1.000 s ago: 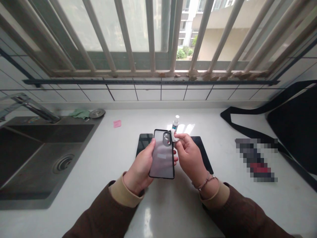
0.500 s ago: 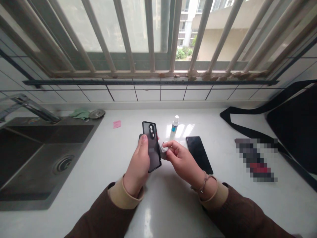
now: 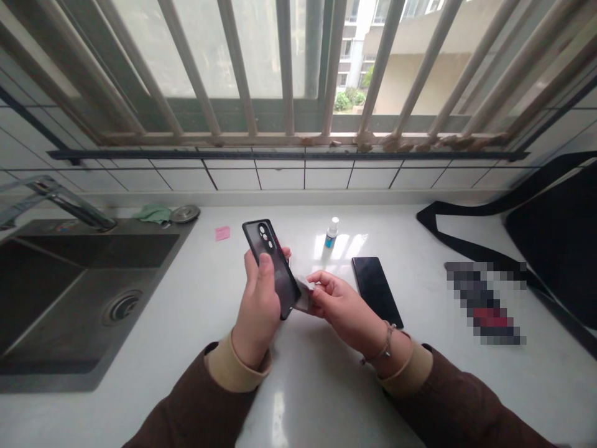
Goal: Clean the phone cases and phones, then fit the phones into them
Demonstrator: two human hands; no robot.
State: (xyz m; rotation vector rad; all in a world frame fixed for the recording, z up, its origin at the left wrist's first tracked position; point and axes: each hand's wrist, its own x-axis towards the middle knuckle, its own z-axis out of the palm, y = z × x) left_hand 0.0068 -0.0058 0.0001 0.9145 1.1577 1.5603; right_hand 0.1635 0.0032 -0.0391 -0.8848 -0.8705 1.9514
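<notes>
Fingers (image 3: 265, 266) on L hand (image 3: 259, 314) are wrapped round a black-cased phone (image 3: 263, 244), thumb across the back, phone held tilted up off the counter, camera end away. R hand (image 3: 342, 305) pinches a small whitish wipe (image 3: 303, 294) btw thumb & fingers, wipe right against the phone's lower edge. Second black phone (image 3: 375, 291) lies flat on the white counter (image 3: 336, 398) just right of the hands, w/ small spray bottle (image 3: 331, 235) just beyond it. Steel sink (image 3: 56, 311) on the left, pink sticky note (image 3: 222, 233) near its corner. Black bag (image 3: 550, 236) far right.
</notes>
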